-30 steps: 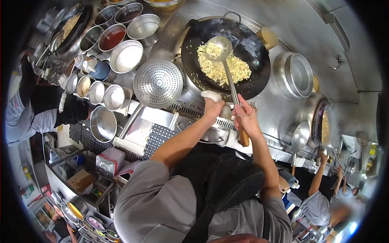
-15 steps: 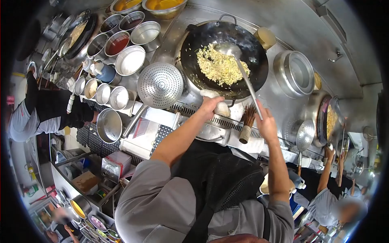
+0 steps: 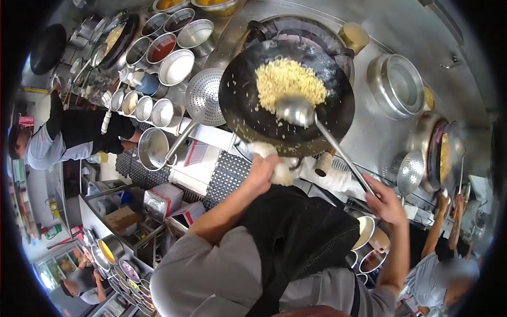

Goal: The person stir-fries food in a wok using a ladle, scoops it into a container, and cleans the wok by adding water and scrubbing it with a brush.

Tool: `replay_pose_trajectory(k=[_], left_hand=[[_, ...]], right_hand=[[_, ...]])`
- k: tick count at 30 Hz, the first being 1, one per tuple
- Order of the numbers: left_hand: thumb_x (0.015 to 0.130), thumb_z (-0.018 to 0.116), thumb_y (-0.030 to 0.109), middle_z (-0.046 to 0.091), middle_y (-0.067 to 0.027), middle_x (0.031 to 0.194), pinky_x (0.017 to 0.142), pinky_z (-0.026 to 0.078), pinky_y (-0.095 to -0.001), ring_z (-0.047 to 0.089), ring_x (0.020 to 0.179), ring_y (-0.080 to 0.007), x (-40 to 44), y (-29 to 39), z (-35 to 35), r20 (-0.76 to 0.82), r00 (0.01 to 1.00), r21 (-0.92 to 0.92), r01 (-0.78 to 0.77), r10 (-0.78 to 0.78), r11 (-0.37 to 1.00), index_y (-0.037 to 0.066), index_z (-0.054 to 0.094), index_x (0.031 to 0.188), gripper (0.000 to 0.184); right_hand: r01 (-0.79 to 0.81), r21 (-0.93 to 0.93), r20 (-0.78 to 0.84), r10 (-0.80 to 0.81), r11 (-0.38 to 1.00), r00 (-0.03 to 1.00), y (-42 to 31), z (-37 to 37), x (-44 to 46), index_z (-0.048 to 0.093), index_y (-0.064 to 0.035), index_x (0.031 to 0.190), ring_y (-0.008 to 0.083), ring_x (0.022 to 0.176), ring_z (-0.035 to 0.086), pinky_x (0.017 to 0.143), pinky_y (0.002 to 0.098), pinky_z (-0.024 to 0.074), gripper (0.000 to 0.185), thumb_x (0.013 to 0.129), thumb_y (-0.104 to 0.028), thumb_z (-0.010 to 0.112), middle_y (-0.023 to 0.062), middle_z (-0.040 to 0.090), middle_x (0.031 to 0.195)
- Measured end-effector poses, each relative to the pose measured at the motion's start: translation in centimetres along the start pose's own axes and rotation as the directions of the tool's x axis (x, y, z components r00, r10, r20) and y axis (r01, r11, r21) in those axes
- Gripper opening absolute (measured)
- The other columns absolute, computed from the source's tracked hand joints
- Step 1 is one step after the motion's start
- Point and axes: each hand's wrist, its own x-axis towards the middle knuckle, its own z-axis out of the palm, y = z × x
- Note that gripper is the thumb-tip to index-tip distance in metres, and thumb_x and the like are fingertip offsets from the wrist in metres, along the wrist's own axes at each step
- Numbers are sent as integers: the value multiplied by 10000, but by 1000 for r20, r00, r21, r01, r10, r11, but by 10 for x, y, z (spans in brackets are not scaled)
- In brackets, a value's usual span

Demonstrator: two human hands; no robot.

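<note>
A large black wok (image 3: 237, 103) is pulled toward me and tilted off its burner ring (image 3: 338, 39). Fried rice (image 3: 288, 76) lies heaped toward its far side, with loose grains on the near wall. My left hand (image 3: 262, 174) is closed around a folded white cloth (image 3: 283, 173) at the wok's near edge, where the handle is mostly covered. In my right hand (image 3: 388, 202) is the long handle of a metal ladle (image 3: 296, 110), its bowl against the near side of the rice.
Left of the wok, a perforated strainer (image 3: 207, 98) rests over a metal pot (image 3: 153, 149). Beyond are several metal bowls, one with red sauce (image 3: 161, 48). Stacked pots (image 3: 396, 87) stand to the right. Co-workers are at both sides, one with a black apron (image 3: 84, 129).
The wok has come toward me and tipped, exposing the burner ring behind it. The ladle bowl moved from the rice's far side to its near side. Both hands drew back.
</note>
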Motion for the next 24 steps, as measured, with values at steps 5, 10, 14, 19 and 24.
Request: replay_pose_trajectory(k=[5, 10, 14, 19, 24], left_hand=[[951, 617, 110, 672, -177, 955, 689, 602, -482, 701, 817, -316, 49, 1, 35, -30, 990, -13, 136, -136, 991, -55, 621, 1035, 185], [1029, 586, 140, 601, -152, 1180, 836, 633, -475, 666, 1049, -276, 0, -83, -46, 53, 998, 80, 22, -27, 997, 63, 451, 1362, 368], [973, 561, 43, 644, -202, 1139, 811, 636, -500, 707, 999, -336, -66, -21, 7, -29, 992, 19, 121, -121, 992, -8, 499, 1285, 322], [978, 544, 58, 666, -192, 1041, 709, 633, -468, 709, 841, -310, 16, 4, 57, -63, 987, -57, 146, -150, 988, -51, 507, 1154, 210], [950, 601, 26, 621, -190, 1234, 851, 627, -476, 689, 1046, -296, -44, -47, -27, -22, 980, 33, 198, -197, 980, -5, 470, 1329, 402]], right_hand=[[173, -387, 74, -157, 905, 985, -20, -19, 46, 517, -137, 1525, 244, 968, 712, 912, 383, 534, 582, 966, -78, 669, 207, 721, 1245], [247, -428, -98, -316, 869, 944, -5, 4, 92, 499, -111, 1530, 195, 1004, 698, 930, 371, 518, 570, 983, -97, 656, 234, 707, 1253], [369, -306, 145, -341, 877, 929, -16, -40, 31, 488, -116, 1539, 173, 1003, 689, 915, 367, 516, 555, 1003, -118, 629, 257, 699, 1238], [343, -479, 137, -317, 808, 938, -28, -31, 77, 460, -69, 1548, 240, 971, 641, 991, 363, 486, 556, 1014, -85, 613, 197, 709, 1304], [308, -375, -66, -357, 874, 932, 9, 1, 82, 485, -137, 1549, 175, 940, 644, 878, 346, 505, 599, 979, -46, 641, 218, 720, 1219]])
